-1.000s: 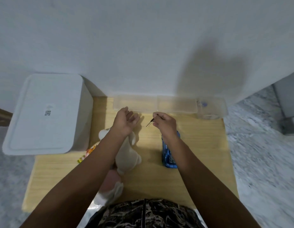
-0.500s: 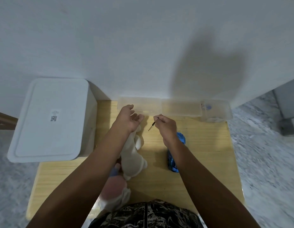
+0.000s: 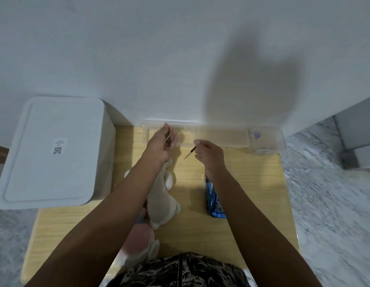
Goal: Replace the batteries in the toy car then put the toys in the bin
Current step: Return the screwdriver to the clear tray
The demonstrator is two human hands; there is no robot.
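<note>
Between the right hand's (image 3: pixel 210 156) pinched fingertips sits a thin dark screwdriver (image 3: pixel 190 153), its tip slanting toward seven o'clock. At ten o'clock of it the left hand (image 3: pixel 161 145) holds a thin pale stick, fingers loosely curled, over a clear plastic organiser tray (image 3: pixel 221 136). Down at six o'clock from the right hand, under its wrist, lies the shiny blue toy car (image 3: pixel 213 198) on the light wooden table (image 3: pixel 252 193), a white plush toy (image 3: pixel 161 195) beside it. At nine o'clock stands the white lidded plastic bin (image 3: pixel 53 150).
</note>
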